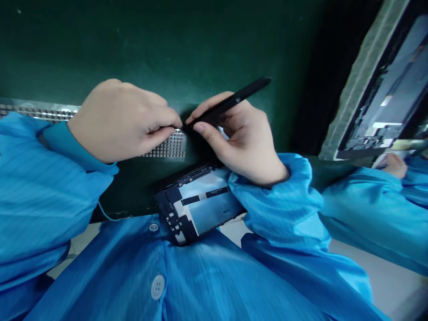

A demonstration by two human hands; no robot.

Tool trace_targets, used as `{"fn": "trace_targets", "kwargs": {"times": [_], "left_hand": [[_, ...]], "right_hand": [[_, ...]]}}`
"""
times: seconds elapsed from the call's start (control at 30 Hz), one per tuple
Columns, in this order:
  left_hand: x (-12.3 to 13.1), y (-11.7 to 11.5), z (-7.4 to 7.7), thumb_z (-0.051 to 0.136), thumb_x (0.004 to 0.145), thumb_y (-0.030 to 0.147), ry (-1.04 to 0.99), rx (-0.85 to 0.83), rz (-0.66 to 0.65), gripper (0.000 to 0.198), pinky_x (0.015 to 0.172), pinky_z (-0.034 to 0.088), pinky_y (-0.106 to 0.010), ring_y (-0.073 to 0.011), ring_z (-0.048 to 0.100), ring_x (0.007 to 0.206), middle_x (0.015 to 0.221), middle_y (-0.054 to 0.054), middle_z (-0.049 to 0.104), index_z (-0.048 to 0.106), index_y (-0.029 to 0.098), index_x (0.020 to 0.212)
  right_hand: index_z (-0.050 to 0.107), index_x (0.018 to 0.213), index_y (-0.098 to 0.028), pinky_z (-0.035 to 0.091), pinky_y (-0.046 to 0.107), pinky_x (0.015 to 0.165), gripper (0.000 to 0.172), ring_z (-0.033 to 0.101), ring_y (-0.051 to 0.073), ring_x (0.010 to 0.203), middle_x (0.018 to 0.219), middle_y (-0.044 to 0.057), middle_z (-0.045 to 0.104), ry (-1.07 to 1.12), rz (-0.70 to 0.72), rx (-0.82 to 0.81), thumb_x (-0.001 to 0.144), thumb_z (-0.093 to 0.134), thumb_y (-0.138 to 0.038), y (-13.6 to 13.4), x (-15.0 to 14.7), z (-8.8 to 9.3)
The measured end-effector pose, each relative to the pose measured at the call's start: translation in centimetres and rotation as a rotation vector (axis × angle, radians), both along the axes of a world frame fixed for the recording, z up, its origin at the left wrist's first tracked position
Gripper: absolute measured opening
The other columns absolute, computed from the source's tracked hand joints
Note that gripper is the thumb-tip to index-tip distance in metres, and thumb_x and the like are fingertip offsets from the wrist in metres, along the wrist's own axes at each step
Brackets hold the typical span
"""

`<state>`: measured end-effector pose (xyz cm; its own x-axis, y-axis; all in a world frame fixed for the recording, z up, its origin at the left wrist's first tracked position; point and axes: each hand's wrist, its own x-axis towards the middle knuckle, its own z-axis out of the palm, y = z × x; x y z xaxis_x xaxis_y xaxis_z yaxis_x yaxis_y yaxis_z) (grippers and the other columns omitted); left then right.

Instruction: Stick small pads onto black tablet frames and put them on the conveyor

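Observation:
My right hand (240, 138) grips a slim black pen-shaped tool (240, 96) between thumb and fingers. Its blunt end points up to the right, and its tip comes down close to my left fingertips. Thumb and forefinger of my left hand (123, 120) are pinched together over the end of a clear sheet of small silvery squares (172, 145); whatever sits in that pinch is too small to make out. Below my hands, an opened phone-like device (203, 205) lies tilted at the table's front edge, its inner parts facing up. My right sleeve covers its right end.
The dark green tabletop (150, 44) spreads beyond my hands. At the right stands a raised grey-edged tray (344, 107) with a larger device-like panel (394, 89) on it. Another person's blue sleeve (377, 209) and hand (394, 166) are at the far right.

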<state>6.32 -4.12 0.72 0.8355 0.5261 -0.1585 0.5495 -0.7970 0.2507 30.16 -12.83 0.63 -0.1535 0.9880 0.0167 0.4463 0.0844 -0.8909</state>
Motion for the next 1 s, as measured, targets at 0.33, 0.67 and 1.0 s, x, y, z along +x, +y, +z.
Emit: {"fn": "trace_targets", "kwargs": {"times": [0.33, 0.67, 1.0], "left_hand": [[-0.4, 0.1, -0.5, 0.033, 0.116, 0.05, -0.18, -0.027, 0.021, 0.057, 0.07, 0.034, -0.033, -0.0172, 0.069, 0.086, 0.093, 0.001, 0.083, 0.086, 0.033, 0.124], [-0.5, -0.2, 0.1, 0.039, 0.114, 0.059, -0.2, -0.078, 0.08, 0.055, 0.072, 0.034, -0.039, -0.0197, 0.064, 0.082, 0.1, -0.001, 0.083, 0.086, 0.031, 0.12], [-0.6, -0.1, -0.2, 0.039, 0.116, 0.056, -0.225, -0.039, 0.046, 0.055, 0.069, 0.031, -0.037, -0.0177, 0.063, 0.082, 0.098, -0.001, 0.083, 0.086, 0.029, 0.119]], "right_hand": [[0.079, 0.108, -0.026, 0.067, 0.028, 0.075, 0.007, 0.077, 0.014, 0.078, 0.095, -0.001, 0.081, 0.212, -0.666, 0.196, 0.104, 0.082, -0.031, -7.7, 0.8, 0.6], [0.078, 0.116, -0.027, 0.074, 0.04, 0.09, 0.013, 0.087, 0.021, 0.097, 0.105, 0.004, 0.085, 0.064, -0.707, 0.292, 0.103, 0.079, -0.025, -11.2, -0.8, -1.4], [0.077, 0.122, -0.028, 0.07, 0.046, 0.098, 0.022, 0.083, 0.024, 0.104, 0.111, 0.004, 0.085, -0.129, -0.519, 0.269, 0.103, 0.077, -0.019, -10.8, 0.2, 1.2]]}}
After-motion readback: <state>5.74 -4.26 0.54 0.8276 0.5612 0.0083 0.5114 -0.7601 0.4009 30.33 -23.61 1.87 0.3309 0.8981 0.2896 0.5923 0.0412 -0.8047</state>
